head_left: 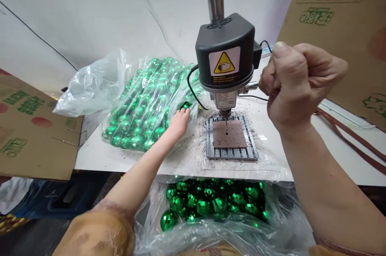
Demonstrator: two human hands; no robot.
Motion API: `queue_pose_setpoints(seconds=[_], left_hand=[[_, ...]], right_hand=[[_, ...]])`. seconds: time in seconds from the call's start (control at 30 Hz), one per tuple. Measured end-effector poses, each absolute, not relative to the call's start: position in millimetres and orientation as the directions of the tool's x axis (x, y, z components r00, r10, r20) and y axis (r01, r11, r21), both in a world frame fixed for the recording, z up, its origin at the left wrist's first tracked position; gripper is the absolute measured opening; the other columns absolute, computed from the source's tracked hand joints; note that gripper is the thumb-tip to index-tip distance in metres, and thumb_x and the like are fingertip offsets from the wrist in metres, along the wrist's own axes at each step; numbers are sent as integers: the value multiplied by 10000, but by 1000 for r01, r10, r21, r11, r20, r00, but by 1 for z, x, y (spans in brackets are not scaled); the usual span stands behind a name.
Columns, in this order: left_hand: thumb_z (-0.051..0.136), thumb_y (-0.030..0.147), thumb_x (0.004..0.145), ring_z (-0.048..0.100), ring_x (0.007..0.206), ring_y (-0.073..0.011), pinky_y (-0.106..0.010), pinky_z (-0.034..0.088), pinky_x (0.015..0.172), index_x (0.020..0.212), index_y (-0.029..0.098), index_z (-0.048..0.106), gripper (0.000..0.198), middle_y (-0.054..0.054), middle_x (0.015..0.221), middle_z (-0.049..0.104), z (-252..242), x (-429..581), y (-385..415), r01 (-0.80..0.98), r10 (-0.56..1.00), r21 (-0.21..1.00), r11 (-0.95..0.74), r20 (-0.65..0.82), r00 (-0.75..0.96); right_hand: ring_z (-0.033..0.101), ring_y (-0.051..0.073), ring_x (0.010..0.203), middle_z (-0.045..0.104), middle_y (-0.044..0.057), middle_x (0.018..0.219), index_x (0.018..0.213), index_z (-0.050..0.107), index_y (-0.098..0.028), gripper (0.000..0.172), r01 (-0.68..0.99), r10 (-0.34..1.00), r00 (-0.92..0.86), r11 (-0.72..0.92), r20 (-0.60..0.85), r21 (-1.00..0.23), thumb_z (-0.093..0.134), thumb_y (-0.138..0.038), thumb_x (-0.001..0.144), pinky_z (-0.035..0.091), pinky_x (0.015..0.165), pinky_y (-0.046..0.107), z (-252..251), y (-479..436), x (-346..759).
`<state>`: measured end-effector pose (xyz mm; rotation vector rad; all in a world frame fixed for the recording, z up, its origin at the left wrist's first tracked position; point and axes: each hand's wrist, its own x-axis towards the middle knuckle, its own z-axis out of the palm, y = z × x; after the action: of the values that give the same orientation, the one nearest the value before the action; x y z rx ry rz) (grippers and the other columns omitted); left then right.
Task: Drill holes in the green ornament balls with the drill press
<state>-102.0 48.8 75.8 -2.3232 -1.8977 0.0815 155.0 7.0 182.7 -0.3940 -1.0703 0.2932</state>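
My left hand (180, 121) reaches to the mouth of a clear plastic bag (141, 103) filled with green mirror balls. Its fingers close on a dark green mirror ball (185, 105), mostly covered by the plastic and my fingers. Raised on the right, my right hand (291, 83) makes a fist beside the black drill press (226, 54), around its feed handle; the metal hub (251, 86) shows, but the grip is hidden. Below the drill bit (226, 121) lies a brown square board (235, 137) with a dark hole, on the slotted metal base (255, 153). No ball sits under the bit.
Below the table's front edge, an open plastic-lined container holds more green mirror balls (218, 204). Dark shavings litter the white table (108, 161) around the base. Cardboard boxes stand left (33, 127) and right (346, 38). A brown strap (350, 135) lies at right.
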Motion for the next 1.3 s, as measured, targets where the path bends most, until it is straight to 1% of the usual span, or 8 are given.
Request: queue_pose_setpoints(seconds=[0.17,0.33,0.4,0.53,0.63,1.0,1.17,1.3], left_hand=[[471,-31,824,669,1044,-360,-427,498,866,1149,49,644,377,-274,1179,633,74,-113,81,965,991,-232,-124,-85,107],[529,88,868,660,1012,-322,-389,484,861,1315,138,584,453,-175,1105,658,82,-122,75,972,989,-185,-146,-62,137],[617,195,865,644,994,-291,-363,488,851,1357,187,549,497,-127,1085,634,87,-122,65,983,986,-79,-166,9,167],[772,338,776,577,792,-176,-290,482,726,1245,264,617,500,-30,993,532,87,-112,34,887,945,331,-321,178,275],[793,360,762,478,670,-107,-248,439,634,1231,264,637,504,-1,942,460,83,-99,13,790,935,502,-353,202,290],[821,306,718,580,812,-142,-243,491,681,1191,213,677,503,-48,1023,559,67,-64,-11,528,952,797,-294,192,240],[848,330,673,644,828,-161,-262,511,720,1138,193,607,542,-52,995,681,60,-59,-13,197,969,979,-48,-2,246],[827,378,686,635,699,-138,-236,475,600,1030,203,517,495,-8,830,680,55,-55,-18,-50,973,987,153,-141,182]], right_hand=[[329,20,414,318,-60,431,488,363,-159,453,-54,422,430,895,798,-444,604,-172,871,187,451,250,183,6,157],[323,41,402,315,-55,424,476,368,-173,472,-52,413,422,900,807,-433,632,-231,862,182,429,272,182,9,159],[324,41,400,315,-56,421,473,371,-174,471,-47,404,423,903,811,-426,640,-236,855,187,421,272,182,9,159],[332,34,407,308,-62,424,484,359,-174,451,-46,406,454,899,793,-435,609,-171,859,198,436,258,183,7,155],[319,23,406,313,-67,426,488,348,-170,457,-40,404,476,897,781,-440,611,-174,861,203,439,243,183,6,153],[293,24,408,318,-61,420,484,338,-168,467,-63,391,474,909,789,-413,621,-182,856,182,441,255,182,10,154],[306,25,422,311,-58,428,484,358,-167,450,-61,418,475,894,775,-445,601,-162,863,187,464,258,183,7,153],[320,30,420,307,-58,426,485,355,-169,446,-65,415,463,897,783,-437,586,-131,864,196,472,263,184,5,154]])
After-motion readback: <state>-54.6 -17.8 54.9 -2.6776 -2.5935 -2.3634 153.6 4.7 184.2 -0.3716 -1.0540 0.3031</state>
